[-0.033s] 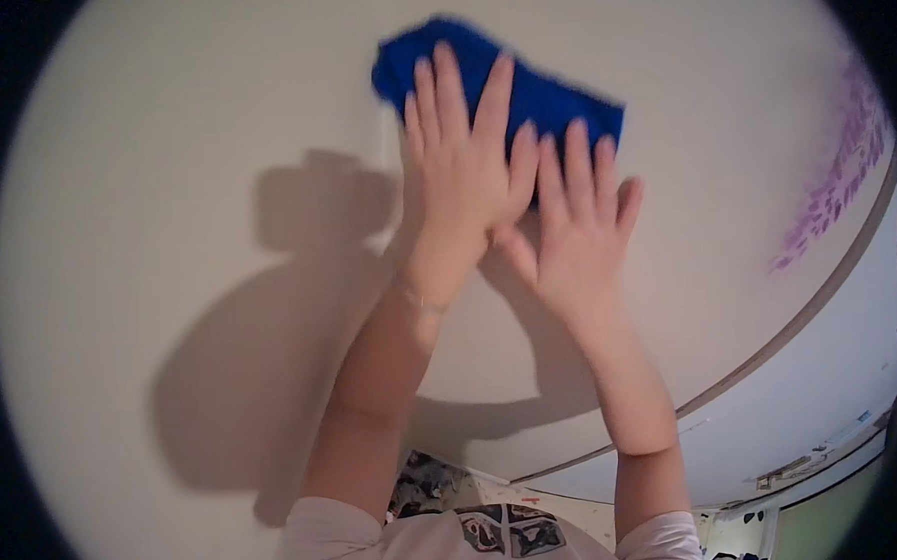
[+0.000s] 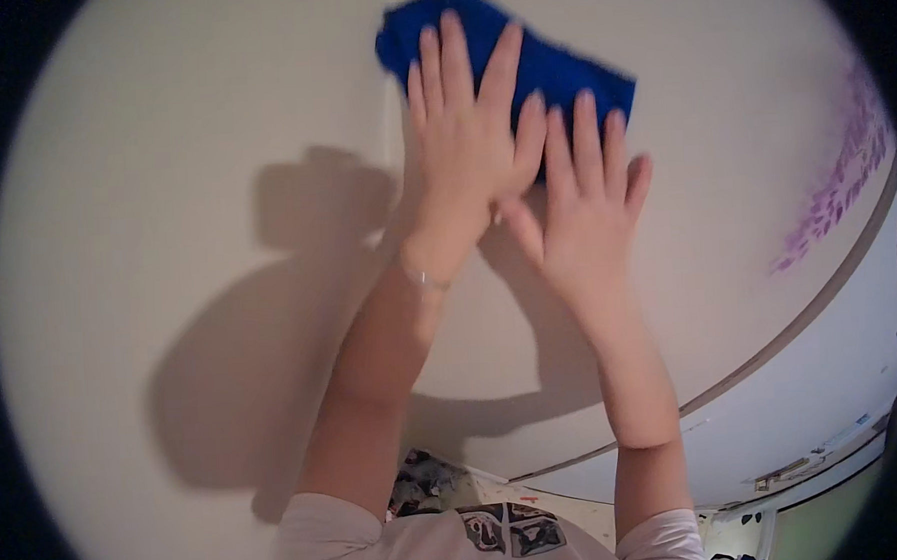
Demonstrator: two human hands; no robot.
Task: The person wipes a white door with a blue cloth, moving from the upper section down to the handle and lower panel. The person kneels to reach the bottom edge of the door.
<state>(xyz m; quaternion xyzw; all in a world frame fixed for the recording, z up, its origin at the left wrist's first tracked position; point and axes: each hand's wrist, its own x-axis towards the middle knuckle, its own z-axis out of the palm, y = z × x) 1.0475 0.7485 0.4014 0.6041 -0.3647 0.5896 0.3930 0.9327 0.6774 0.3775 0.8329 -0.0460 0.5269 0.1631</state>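
A blue cloth (image 2: 572, 72) lies spread against a pale wall (image 2: 181, 121) near the top of the view. My left hand (image 2: 466, 144) presses flat on its left and middle part, fingers stretched and apart. Lower and to the right, my right hand (image 2: 588, 214) has its fingertips on the cloth's lower edge, with the fingers spread and the thumb pointing toward my left wrist. Both palms face the wall, so the undersides of the fingers are hidden. A thin bracelet (image 2: 424, 279) circles my left wrist.
Purple painted or printed petals (image 2: 834, 208) mark the wall at the right. A brown strip (image 2: 786, 337) curves along the wall's lower right edge, above a whitish surface (image 2: 775, 421). My shadow falls on the wall at the left. Dark patterned fabric (image 2: 427, 481) shows below.
Both hands have slid upward and slightly to the right along the wall, and the blue cloth has moved with them.
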